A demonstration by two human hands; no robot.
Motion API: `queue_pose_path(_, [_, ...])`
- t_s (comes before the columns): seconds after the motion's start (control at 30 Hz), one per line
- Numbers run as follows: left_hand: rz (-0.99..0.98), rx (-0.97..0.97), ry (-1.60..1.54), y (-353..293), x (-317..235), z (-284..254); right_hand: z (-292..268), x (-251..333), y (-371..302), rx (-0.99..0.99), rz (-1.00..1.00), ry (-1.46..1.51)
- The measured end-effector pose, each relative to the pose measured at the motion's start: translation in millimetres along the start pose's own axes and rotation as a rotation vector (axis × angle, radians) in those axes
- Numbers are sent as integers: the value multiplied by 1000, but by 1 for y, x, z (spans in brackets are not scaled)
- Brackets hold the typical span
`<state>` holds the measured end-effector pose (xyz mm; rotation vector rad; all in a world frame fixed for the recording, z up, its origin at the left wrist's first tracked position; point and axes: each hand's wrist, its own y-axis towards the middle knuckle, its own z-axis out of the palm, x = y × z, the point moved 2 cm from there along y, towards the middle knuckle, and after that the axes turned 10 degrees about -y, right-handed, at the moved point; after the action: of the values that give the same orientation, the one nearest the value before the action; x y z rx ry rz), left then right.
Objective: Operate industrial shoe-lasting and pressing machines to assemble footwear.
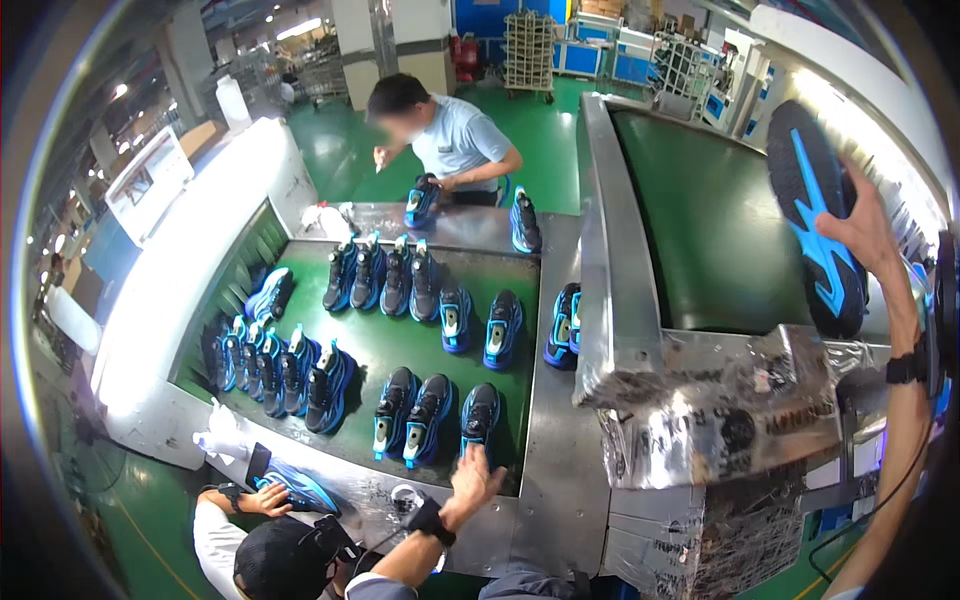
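Note:
At the right, my right hand (865, 225) grips a raised shoe (812, 260), its black and bright-blue sole facing me and my thumb across the midsole. My left hand (474, 492) is at the near end of a dark sneaker (481, 410) on the green belt (360, 350), fingers closed over its heel. The hand partly hides that heel. Two similar sneakers (428, 415) stand just left of it. Other black-and-blue sneakers (380, 275) stand in rows farther off and to the left.
A capped co-worker (285, 560) at lower left rests a hand on a blue shoe (300, 487). Another person (450, 145) across the belt holds a shoe (420, 200). A second green conveyor (700, 220) with a metal frame rises at right, above plastic-wrapped boxes (715, 435).

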<state>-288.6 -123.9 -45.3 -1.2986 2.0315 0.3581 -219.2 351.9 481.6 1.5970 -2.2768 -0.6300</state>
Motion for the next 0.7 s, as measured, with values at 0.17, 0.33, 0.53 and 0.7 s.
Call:
queue_pose_path(0.17, [212, 890, -698, -74, -147, -9, -136, -10, -110, -379, 64, -74])
queue_pose_path(0.33, [474, 1223, -1143, -147, -330, -59, -183, 72, -245, -568, 248, -39])
queue_pose_path(0.53, [883, 1154, -1367, -249, -460, 5, -192, 104, -410, -392, 652, -447])
queue_pose_path(0.7, [-59, 1932, -1312, -371, -452, 68, -244, 134, -594, -357, 1045, -745])
